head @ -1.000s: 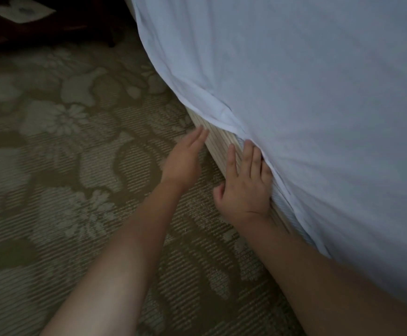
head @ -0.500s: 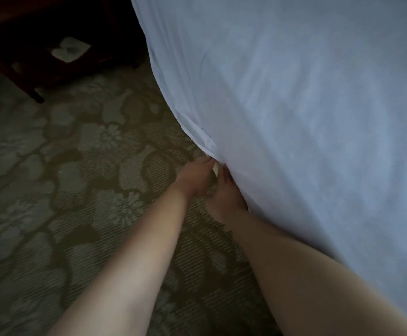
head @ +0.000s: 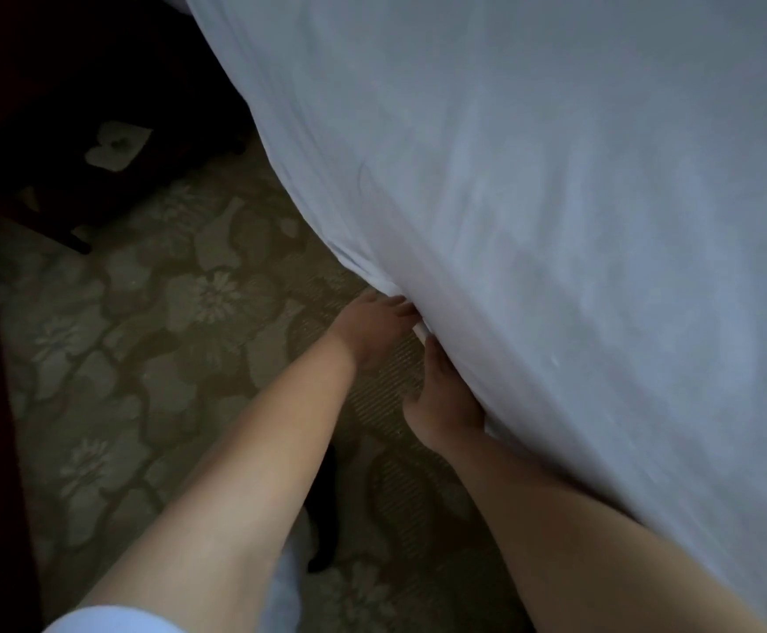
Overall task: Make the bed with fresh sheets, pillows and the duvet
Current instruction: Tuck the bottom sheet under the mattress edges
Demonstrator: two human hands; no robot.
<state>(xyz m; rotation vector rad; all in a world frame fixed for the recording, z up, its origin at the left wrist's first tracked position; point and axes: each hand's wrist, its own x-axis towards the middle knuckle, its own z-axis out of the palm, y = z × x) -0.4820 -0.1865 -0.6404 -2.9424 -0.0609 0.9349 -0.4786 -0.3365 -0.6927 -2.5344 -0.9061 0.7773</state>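
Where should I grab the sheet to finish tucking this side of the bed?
Take the white sheet at its loose lower edge, where a small fold bunches just beyond the left hand and right hand. Come from below on the carpet side, fingers under the hem, since the cloth hangs over the bed's edge there.

We see our left hand (head: 374, 328) touching the sheet (head: 532, 212) edge. Just beside it, our right hand (head: 445, 404) presses the sheet, fingertips hidden beneath.

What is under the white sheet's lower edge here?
Both the left hand and right hand reach under the white sheet; their fingertips are covered, and so is the bed's side.
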